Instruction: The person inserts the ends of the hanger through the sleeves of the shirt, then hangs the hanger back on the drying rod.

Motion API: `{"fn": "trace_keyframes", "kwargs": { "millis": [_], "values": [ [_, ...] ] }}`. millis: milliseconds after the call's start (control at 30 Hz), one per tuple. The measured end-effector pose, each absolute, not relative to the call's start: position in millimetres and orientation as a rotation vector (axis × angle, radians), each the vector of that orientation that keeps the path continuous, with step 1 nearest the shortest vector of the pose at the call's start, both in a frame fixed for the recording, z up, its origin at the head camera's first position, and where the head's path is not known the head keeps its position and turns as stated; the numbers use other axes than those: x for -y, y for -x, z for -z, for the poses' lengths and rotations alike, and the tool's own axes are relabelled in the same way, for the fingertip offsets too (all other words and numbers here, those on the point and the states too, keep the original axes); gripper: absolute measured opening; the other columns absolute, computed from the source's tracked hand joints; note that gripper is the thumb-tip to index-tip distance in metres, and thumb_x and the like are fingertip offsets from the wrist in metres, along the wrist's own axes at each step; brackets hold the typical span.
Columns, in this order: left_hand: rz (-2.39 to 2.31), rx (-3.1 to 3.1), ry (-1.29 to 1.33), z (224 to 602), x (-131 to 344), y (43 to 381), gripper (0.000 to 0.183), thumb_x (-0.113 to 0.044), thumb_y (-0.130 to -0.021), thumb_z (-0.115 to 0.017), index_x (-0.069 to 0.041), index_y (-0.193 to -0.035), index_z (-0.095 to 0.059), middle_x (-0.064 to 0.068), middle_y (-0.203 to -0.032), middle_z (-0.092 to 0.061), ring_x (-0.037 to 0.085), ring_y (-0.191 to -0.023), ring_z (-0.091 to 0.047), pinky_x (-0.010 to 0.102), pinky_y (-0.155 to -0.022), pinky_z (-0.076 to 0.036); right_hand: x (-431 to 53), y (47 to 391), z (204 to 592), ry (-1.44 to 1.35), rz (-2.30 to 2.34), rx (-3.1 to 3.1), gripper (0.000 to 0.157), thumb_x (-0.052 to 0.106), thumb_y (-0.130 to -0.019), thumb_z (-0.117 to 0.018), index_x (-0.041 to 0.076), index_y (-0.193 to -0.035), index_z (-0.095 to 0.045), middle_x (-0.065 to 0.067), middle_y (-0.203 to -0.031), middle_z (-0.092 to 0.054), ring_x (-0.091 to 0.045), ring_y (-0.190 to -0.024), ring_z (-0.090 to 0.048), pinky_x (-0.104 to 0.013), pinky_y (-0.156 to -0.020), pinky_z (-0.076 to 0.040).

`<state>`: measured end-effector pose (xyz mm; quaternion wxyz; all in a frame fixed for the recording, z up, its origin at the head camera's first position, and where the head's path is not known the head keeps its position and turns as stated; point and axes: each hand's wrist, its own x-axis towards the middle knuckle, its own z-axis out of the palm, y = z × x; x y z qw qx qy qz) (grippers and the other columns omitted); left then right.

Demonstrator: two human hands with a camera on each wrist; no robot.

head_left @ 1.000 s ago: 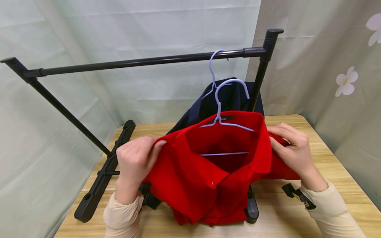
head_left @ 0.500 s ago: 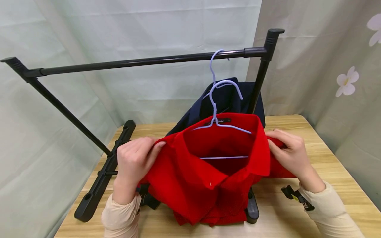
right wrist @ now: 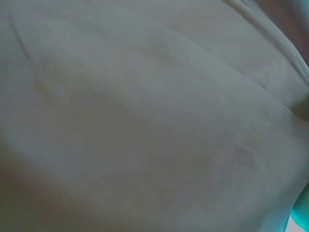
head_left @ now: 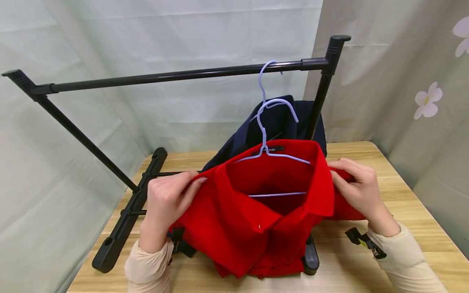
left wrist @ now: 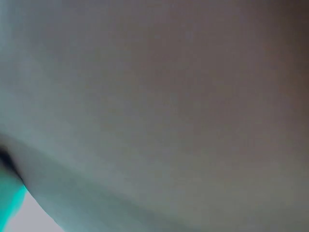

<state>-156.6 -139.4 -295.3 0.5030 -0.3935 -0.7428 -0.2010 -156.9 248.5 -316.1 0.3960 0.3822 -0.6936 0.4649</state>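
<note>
A red collared shirt (head_left: 242,219) is spread between my two hands in the head view. Inside its neck sits a light purple hanger (head_left: 280,195), whose hook stands up free above the collar, below the rack's bar. My left hand (head_left: 166,199) pinches the shirt's left shoulder between thumb and fingers. On the other side, my right hand (head_left: 357,187) pinches the right shoulder. The shirt's lower part hangs close over the table. Both wrist views are filled by blurred, close surfaces, with a pale sleeve (right wrist: 145,96) in the right one.
A black clothes rack (head_left: 176,76) stands on the wooden table (head_left: 399,195). Behind the red shirt, a dark navy garment (head_left: 234,140) hangs from the bar's right part on another purple hanger (head_left: 261,81). Pale curtains (head_left: 220,32) enclose the back and sides.
The red shirt's hanger has tipped slightly to the left, its hook shifting left and a little lower. The right hand has moved slightly left; both hands keep their grip on the shoulders.
</note>
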Motion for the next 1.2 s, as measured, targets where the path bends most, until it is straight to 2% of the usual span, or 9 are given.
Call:
{"fn": "trace_keyframes", "kwargs": {
  "millis": [200, 367, 500, 567, 733, 800, 933, 1100, 1200],
  "values": [
    [0.521, 1.681, 0.892, 286.0, 137.8, 154.3, 0.028, -0.028, -0.09, -0.061, -0.004, -0.076, -0.069, 0.003, -0.066, -0.064, 0.015, -0.044, -0.053, 0.032, -0.043, -0.044, -253.6, 159.0, 314.7, -0.882, -1.24, 1.78, 0.03, 0.013, -0.084, -0.069, -0.01, -0.102, -0.065, -0.009, -0.09, -0.066, -0.009, -0.078, -0.057, -0.017, -0.07, -0.044],
    [0.591, 1.618, 0.792, 276.9, 143.9, 153.4, 0.031, -0.029, -0.089, -0.063, -0.003, -0.073, -0.069, 0.005, -0.065, -0.064, 0.019, -0.044, -0.052, 0.032, -0.045, -0.043, -264.0, 162.3, 322.0, -0.642, -1.282, 1.924, 0.049, 0.001, -0.081, -0.068, -0.003, -0.127, -0.051, 0.004, -0.097, -0.06, -0.01, -0.08, -0.054, -0.017, -0.066, -0.044],
    [0.643, 1.573, 0.676, 271.3, 151.0, 151.2, 0.034, -0.033, -0.087, -0.065, -0.002, -0.072, -0.069, 0.007, -0.064, -0.064, 0.022, -0.042, -0.049, 0.028, -0.048, -0.04, -267.4, 168.5, 332.0, -0.583, -1.396, 2.039, 0.066, -0.008, -0.077, -0.066, 0.004, -0.137, -0.04, -0.001, -0.108, -0.056, -0.015, -0.089, -0.054, -0.019, -0.069, -0.045],
    [0.673, 1.539, 0.606, 268.6, 154.8, 149.5, 0.034, -0.034, -0.085, -0.067, -0.002, -0.071, -0.07, 0.009, -0.063, -0.064, 0.023, -0.043, -0.048, 0.023, -0.052, -0.039, -266.7, 170.2, 337.4, -0.598, -1.467, 2.098, 0.068, -0.008, -0.077, -0.066, 0.006, -0.137, -0.038, -0.003, -0.113, -0.054, -0.016, -0.094, -0.053, -0.02, -0.072, -0.046],
    [0.804, 1.436, 0.442, 258.8, 165.8, 144.6, 0.026, -0.023, -0.077, -0.076, 0.001, -0.069, -0.071, 0.013, -0.061, -0.063, 0.009, -0.052, -0.051, 0.012, -0.06, -0.035, -260.3, 169.6, 352.0, -0.681, -1.505, 2.27, 0.057, -0.005, -0.075, -0.07, 0.008, -0.124, -0.045, 0.0, -0.109, -0.055, -0.014, -0.093, -0.054, -0.021, -0.076, -0.044],
    [0.867, 1.392, 0.389, 255.0, 170.8, 142.6, 0.023, -0.017, -0.075, -0.078, 0.004, -0.069, -0.07, 0.014, -0.06, -0.062, 0.002, -0.056, -0.05, 0.011, -0.06, -0.035, -255.7, 169.1, 357.0, -0.743, -1.486, 2.339, 0.049, -0.001, -0.075, -0.072, 0.01, -0.117, -0.049, 0.001, -0.101, -0.057, -0.013, -0.087, -0.055, -0.023, -0.073, -0.044],
    [0.963, 1.308, 0.301, 249.6, 183.9, 138.2, 0.022, -0.011, -0.074, -0.078, 0.009, -0.069, -0.068, 0.014, -0.061, -0.062, 0.001, -0.056, -0.05, 0.013, -0.058, -0.035, -243.4, 170.9, 364.4, -0.9, -1.449, 2.394, 0.038, 0.002, -0.076, -0.073, 0.013, -0.108, -0.055, 0.001, -0.091, -0.059, -0.013, -0.079, -0.055, -0.027, -0.067, -0.045],
    [0.936, 1.27, 0.18, 243.5, 209.4, 133.1, 0.022, -0.01, -0.075, -0.076, 0.011, -0.071, -0.068, 0.007, -0.059, -0.059, 0.0, -0.054, -0.044, 0.012, -0.058, -0.03, -226.8, 170.7, 361.9, -1.088, -1.418, 2.313, 0.041, -0.007, -0.075, -0.071, 0.007, -0.111, -0.057, -0.005, -0.103, -0.062, -0.017, -0.09, -0.059, -0.026, -0.077, -0.046],
    [0.906, 1.269, 0.101, 238.7, 226.7, 128.9, 0.021, -0.01, -0.077, -0.074, 0.009, -0.072, -0.068, -0.001, -0.061, -0.056, -0.001, -0.055, -0.041, 0.012, -0.06, -0.027, -216.3, 169.4, 354.6, -1.242, -1.399, 2.205, 0.046, -0.016, -0.072, -0.068, 0.0, -0.112, -0.054, -0.01, -0.102, -0.061, -0.023, -0.088, -0.059, -0.03, -0.077, -0.048]
  ]
}}
